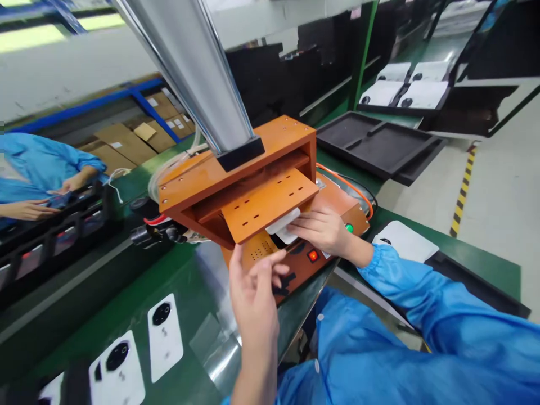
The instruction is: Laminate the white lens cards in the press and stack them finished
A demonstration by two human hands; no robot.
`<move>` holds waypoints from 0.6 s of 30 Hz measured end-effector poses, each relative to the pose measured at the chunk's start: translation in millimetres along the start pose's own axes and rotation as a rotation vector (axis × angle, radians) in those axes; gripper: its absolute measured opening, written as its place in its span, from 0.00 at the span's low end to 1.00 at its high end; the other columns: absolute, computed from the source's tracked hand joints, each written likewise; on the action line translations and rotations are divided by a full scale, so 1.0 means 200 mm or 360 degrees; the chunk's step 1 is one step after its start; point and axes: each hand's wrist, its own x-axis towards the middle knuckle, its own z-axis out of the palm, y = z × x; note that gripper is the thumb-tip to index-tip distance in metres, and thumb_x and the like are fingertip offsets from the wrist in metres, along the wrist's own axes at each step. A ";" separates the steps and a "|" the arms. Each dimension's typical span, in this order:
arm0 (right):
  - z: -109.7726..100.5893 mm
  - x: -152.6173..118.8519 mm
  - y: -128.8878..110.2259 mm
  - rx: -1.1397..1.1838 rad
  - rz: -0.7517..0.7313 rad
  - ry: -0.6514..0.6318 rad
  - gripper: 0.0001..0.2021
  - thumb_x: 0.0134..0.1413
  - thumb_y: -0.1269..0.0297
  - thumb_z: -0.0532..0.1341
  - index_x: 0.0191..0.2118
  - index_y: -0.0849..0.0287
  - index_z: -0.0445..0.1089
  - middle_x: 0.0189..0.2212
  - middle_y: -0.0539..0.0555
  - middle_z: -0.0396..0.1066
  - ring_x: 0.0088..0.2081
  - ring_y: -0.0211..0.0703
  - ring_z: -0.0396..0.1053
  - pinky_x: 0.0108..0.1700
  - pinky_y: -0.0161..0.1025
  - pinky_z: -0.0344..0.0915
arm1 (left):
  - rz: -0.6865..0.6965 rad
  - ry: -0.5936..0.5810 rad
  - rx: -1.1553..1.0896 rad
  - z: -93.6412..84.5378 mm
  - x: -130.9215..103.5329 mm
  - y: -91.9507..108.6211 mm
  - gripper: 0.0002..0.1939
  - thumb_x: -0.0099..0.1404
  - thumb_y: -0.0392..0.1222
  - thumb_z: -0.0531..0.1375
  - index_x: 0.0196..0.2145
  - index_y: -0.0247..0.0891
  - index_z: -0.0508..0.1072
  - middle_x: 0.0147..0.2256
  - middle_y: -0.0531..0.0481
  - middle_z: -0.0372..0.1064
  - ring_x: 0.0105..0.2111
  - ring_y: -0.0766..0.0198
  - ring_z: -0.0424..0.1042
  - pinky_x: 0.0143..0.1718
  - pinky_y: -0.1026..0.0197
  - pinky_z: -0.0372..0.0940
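Note:
An orange press (pixel 236 180) stands on the green bench, with a metal cylinder (pixel 198 73) above it and an orange plate (pixel 270 205) with slots across its front opening. My right hand (pixel 323 229) reaches under the plate's edge from the right, its fingers together on a white panel (pixel 283 223). Most of that panel is hidden by the plate and my fingers. In front of the press, my left hand (pixel 255 281) is raised with fingers apart and holds nothing; its index fingertip is close to the plate's lower corner. A red lit switch (pixel 313 256) and a green button (pixel 349 228) sit on the press's front.
White phone back covers (pixel 165 337) with round dark camera rings lie at the lower left. Black trays (pixel 375 140) are stacked behind the press on the right. Another white cover (pixel 405 242) lies by my right sleeve. At far left, a co-worker's hands (pixel 34 210) are above a black rack.

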 end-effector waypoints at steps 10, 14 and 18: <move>0.02 0.08 0.01 -0.0257 -0.0157 -0.0028 0.13 0.71 0.65 0.55 0.49 0.54 0.77 0.47 0.56 0.80 0.48 0.47 0.74 0.47 0.45 0.63 | 0.0220 -0.0176 -0.0278 0.18 0.20 0.02 0.21 0.65 0.46 0.64 0.53 0.43 0.64 0.49 0.44 0.75 0.42 0.58 0.79 0.35 0.60 0.76; 0.02 0.10 0.00 -0.0270 -0.0135 -0.0058 0.13 0.71 0.65 0.55 0.45 0.54 0.78 0.41 0.56 0.80 0.43 0.46 0.74 0.46 0.45 0.62 | 0.0342 0.0096 -0.0229 0.34 0.36 -0.04 0.14 0.60 0.40 0.65 0.44 0.38 0.72 0.45 0.45 0.77 0.49 0.56 0.77 0.49 0.57 0.74; 0.04 0.12 0.00 -0.0302 -0.0091 -0.0113 0.16 0.70 0.58 0.56 0.36 0.57 0.78 0.32 0.56 0.78 0.38 0.48 0.73 0.45 0.47 0.62 | 0.0096 -0.0011 -0.0063 0.30 0.32 -0.05 0.08 0.62 0.39 0.60 0.38 0.36 0.78 0.42 0.45 0.78 0.43 0.57 0.79 0.40 0.60 0.75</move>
